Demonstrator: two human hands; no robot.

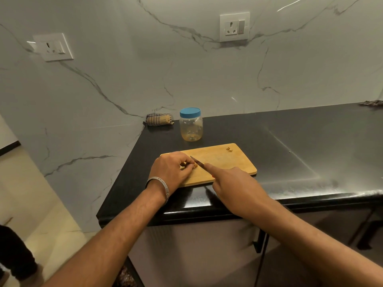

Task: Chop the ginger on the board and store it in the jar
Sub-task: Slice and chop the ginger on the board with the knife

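Observation:
A wooden chopping board [228, 160] lies on the black counter. My left hand [172, 170] rests on the board's left end and pinches a small piece of ginger [193, 166] under curled fingers. My right hand [234, 183] grips a knife [198, 161], index finger stretched along its back, with the blade just right of the ginger. A few ginger scraps [229, 149] lie near the board's far right corner. Behind the board stands a clear plastic jar [191, 129] with a blue lid screwed on.
A rolled striped cloth [159, 119] lies against the marble wall left of the jar. Another cloth [372, 104] sits at the counter's far right. The counter [290, 146] ends at a left edge and a front edge. Wall sockets [234, 26] are above.

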